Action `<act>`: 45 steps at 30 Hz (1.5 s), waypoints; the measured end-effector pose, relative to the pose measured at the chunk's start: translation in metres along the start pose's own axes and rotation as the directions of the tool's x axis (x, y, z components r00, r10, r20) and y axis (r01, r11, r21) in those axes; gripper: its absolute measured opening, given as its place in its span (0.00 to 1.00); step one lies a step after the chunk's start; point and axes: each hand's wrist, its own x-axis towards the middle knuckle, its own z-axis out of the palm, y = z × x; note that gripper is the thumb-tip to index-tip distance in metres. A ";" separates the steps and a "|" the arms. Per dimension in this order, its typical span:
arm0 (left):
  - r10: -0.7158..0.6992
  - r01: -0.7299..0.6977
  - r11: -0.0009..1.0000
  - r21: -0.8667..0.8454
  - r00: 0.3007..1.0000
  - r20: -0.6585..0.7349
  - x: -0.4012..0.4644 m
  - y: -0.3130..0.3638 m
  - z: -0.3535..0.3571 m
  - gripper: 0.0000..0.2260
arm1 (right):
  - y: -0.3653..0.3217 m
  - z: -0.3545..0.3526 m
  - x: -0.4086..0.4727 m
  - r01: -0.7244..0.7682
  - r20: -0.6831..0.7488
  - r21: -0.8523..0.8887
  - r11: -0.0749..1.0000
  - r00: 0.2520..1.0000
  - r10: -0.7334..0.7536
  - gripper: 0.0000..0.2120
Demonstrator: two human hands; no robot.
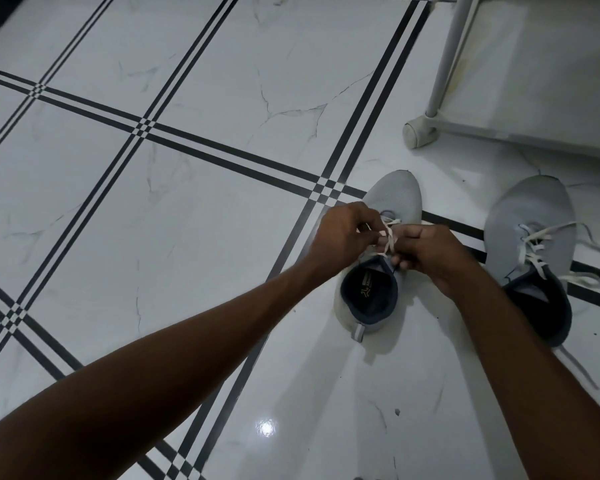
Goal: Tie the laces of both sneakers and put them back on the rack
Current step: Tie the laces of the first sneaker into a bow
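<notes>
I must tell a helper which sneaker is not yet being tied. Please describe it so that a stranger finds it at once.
Start at the white rack in the top right corner. Two grey sneakers stand on the tiled floor below it. The one you want is the right sneaker, untouched, its white laces trailing loose on the floor; the other sneaker has both hands on it.

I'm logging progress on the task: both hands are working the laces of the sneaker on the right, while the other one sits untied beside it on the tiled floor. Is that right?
Not quite. In the head view the left hand and right hand work the laces of the left sneaker; the right sneaker is the untied one, its laces loose on the tiled floor.
</notes>
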 end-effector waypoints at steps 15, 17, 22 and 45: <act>-0.277 0.585 0.520 -0.622 0.805 0.525 -0.008 -0.038 -0.044 0.10 | 0.015 -0.016 0.000 0.198 -0.397 -0.367 0.909 0.850 -0.346 0.07; -0.230 0.642 0.368 -0.672 0.763 0.604 -0.003 -0.026 -0.035 0.09 | 0.004 -0.005 0.002 0.187 -0.380 0.013 0.982 0.910 -0.168 0.07; -0.200 0.712 0.199 -0.673 0.702 0.683 0.005 -0.021 -0.026 0.08 | -0.005 0.004 0.014 -0.012 -0.142 0.435 0.900 0.986 0.082 0.08; -0.219 0.734 0.279 -0.619 0.676 0.703 -0.009 -0.044 -0.015 0.14 | 0.003 0.013 0.035 -0.181 -0.193 0.615 0.767 0.909 0.369 0.17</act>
